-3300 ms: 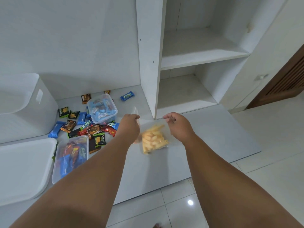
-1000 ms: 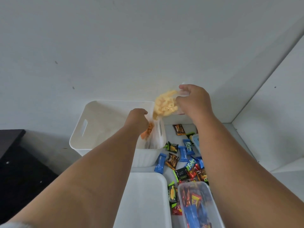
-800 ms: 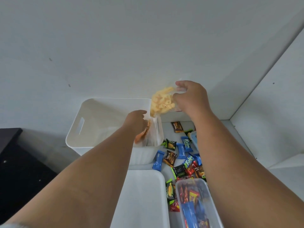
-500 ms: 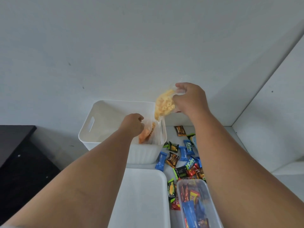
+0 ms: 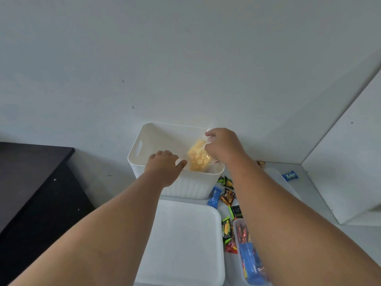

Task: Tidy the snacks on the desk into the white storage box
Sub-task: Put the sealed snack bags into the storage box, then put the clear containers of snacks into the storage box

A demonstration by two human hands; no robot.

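The white storage box [image 5: 185,187] stands against the wall with its top open. My right hand [image 5: 223,146] pinches the top of a clear bag of yellow snacks [image 5: 198,158], which hangs inside the box at its right end. My left hand [image 5: 164,168] reaches over the box's near rim; its thumb is spread toward the bag and its fingers point down inside, hidden from view. I see nothing held in it. Loose snack packets [image 5: 227,196] lie on the desk to the right of the box.
The box's white lid [image 5: 181,240] lies flat in front of it. A clear container of snacks [image 5: 250,256] sits to its right. A blue packet [image 5: 290,176] lies near the white cabinet panel [image 5: 340,172]. A dark cabinet [image 5: 31,182] stands at left.
My right hand has lowered the yellow snack bag from above the rim down into the box. The orange bag my left hand held is out of sight, and the thumb has spread.
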